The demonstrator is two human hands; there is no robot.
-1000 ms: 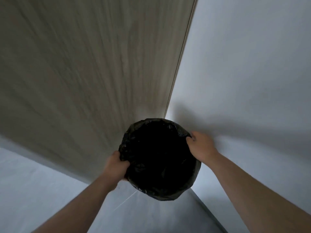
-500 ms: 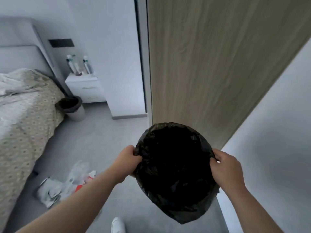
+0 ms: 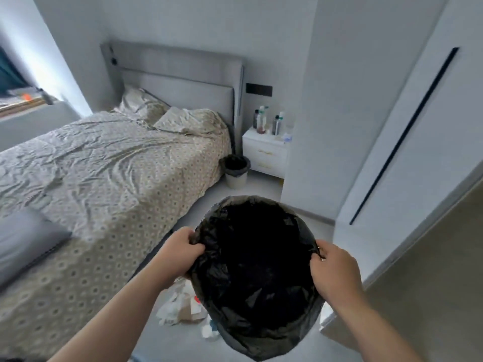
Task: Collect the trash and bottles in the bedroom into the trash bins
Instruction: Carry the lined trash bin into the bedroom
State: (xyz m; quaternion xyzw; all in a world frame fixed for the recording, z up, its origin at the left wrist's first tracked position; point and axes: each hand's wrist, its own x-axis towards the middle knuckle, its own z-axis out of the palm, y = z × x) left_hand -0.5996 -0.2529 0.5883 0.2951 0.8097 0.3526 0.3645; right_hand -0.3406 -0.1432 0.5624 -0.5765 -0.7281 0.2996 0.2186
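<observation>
Both hands — left hand, right hand — are pinching the bin bag rim; thin plastic risks tearing or slipping.

Counts: 2 hands, 2 bins, 4 bottles, 1 bed, 3 pillows, 1 nightstand, 1 trash pile.

floor litter: partly behind black bag | nightstand bottles: labels unreadable
</observation>
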